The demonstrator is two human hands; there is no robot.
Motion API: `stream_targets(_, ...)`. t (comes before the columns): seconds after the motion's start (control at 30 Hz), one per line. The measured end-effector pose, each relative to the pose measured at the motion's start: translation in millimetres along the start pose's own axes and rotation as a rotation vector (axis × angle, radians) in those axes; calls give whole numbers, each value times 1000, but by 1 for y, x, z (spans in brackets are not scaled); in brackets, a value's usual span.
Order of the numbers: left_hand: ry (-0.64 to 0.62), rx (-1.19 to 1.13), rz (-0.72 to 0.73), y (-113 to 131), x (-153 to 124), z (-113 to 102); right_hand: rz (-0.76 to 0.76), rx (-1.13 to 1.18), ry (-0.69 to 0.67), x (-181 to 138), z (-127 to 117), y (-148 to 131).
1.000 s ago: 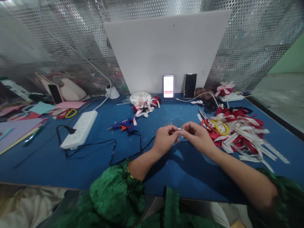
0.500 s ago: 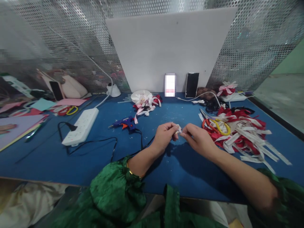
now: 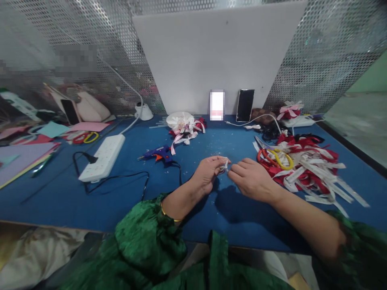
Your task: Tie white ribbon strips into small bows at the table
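Above the blue table, my left hand pinches a small white piece of ribbon between thumb and fingers. Close against its right side, my right hand is closed with curled fingers, its fingertips at the ribbon's edge and partly hidden. A blue glue gun with an orange trigger lies to the left of my hands. To the right is a heap of red and white ribbon strips, with scissors with orange and yellow handles lying on it.
A white power strip with a black plug lies on the left, its cord running toward the glue gun. Ribbon flowers sit by a white dish at the back. Two phones, one a dark phone, lean on a white board.
My right hand has rolled over so its knuckles face up, and my left hand has turned with the ribbon. Another person's hand at the far left has gone from view.
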State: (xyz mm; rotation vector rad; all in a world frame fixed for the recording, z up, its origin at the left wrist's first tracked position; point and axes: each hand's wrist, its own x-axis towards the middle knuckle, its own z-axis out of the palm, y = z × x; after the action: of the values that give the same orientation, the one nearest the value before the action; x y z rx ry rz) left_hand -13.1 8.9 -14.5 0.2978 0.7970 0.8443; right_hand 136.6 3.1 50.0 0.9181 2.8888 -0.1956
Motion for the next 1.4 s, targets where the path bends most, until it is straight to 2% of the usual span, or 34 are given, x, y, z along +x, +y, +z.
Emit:
stream_targets(0.1,5,61,61,4,1,-1,316,302,104,1,3,-2)
stream_targets(0.23,-12,127,122,6,-1,-1,785,1047,237,6,4,-5)
stream_targets(0.3,-34,142,130,5,-2,0,879,1357,195,9,4,-5)
stream_targets(0.37,-51,156,143,4,-3,2,876,1465,149,11,4,-6)
stream_targets(0.43,-55,177,167,3,-4,3,841,1389,156,11,5,-8)
stream_targets(0.5,-26,206,206,3,-6,4,788,1205,185,8,4,-9)
stream_targets(0.67,57,293,281,-2,-8,5,422,469,186,1,1,-13)
stream_targets(0.73,69,327,283,-4,-6,5,343,295,141,0,0,-12)
stream_targets(0.8,87,373,304,-4,-5,3,396,335,139,0,0,-10)
stream_targets(0.97,57,435,363,0,-6,4,670,855,124,6,4,-6)
stream_targets(1.1,-33,403,341,0,-10,8,728,1121,42,9,11,-11)
stream_targets(1.2,-28,378,311,1,-11,9,779,1256,-31,9,14,-15)
stream_targets(1.3,6,392,319,2,-11,9,702,1118,-36,7,14,-14)
stream_targets(1.4,41,397,304,2,-11,9,540,745,-51,4,10,-12)
